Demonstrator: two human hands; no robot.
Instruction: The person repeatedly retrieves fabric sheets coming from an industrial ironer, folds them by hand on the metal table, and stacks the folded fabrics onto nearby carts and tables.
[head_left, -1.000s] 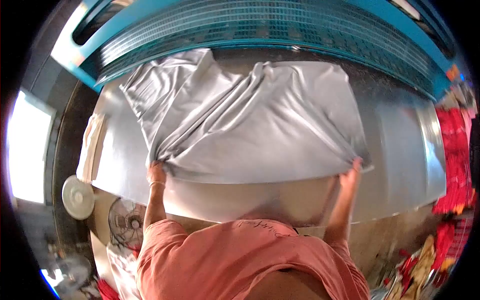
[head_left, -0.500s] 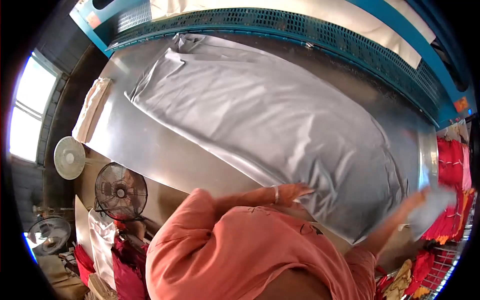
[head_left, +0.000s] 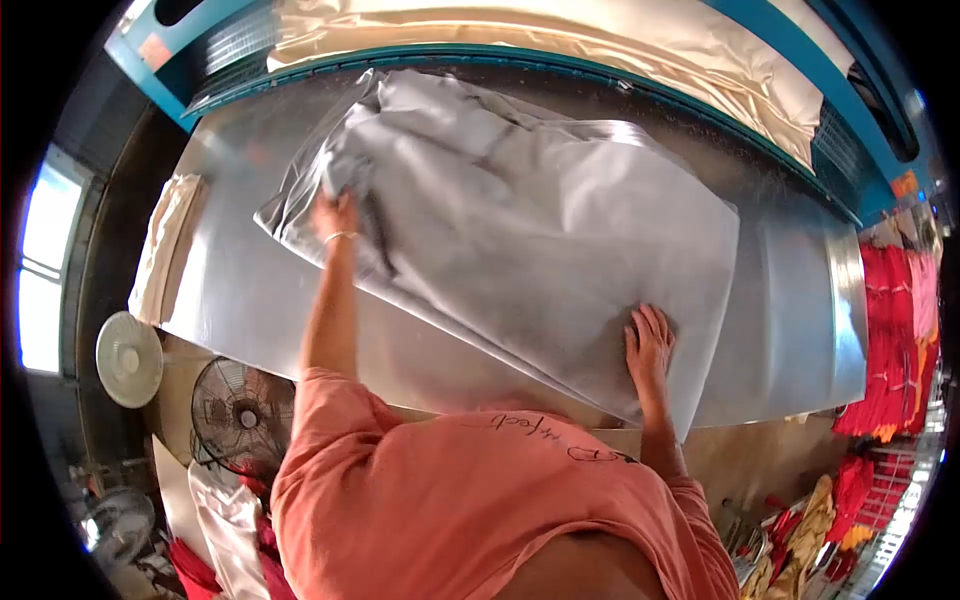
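Note:
A large grey satin cloth (head_left: 540, 230) lies folded over on the metal tabletop, with loose creases at its far left end. My left hand (head_left: 337, 216), slightly smeared by motion, has its fingers closed on the bunched cloth near that left end. Flat on the cloth's near right part rests my right hand (head_left: 650, 345), fingers stretched out and nothing gripped. The cloth's right edge slants down past this hand to a corner that hangs at the table's near edge.
Behind the metal table (head_left: 790, 300) stands a blue machine frame (head_left: 850, 190) with cream fabric (head_left: 560, 40) on it. A folded cream cloth (head_left: 165, 245) lies at the table's left end. Fans, including a black one (head_left: 243, 415), stand at left; red cloths (head_left: 888, 340) hang at right.
The cloth's right part has been folded over to the left, baring the table's right end. My left hand moved far left; my right hand came in from the right and now lies flat.

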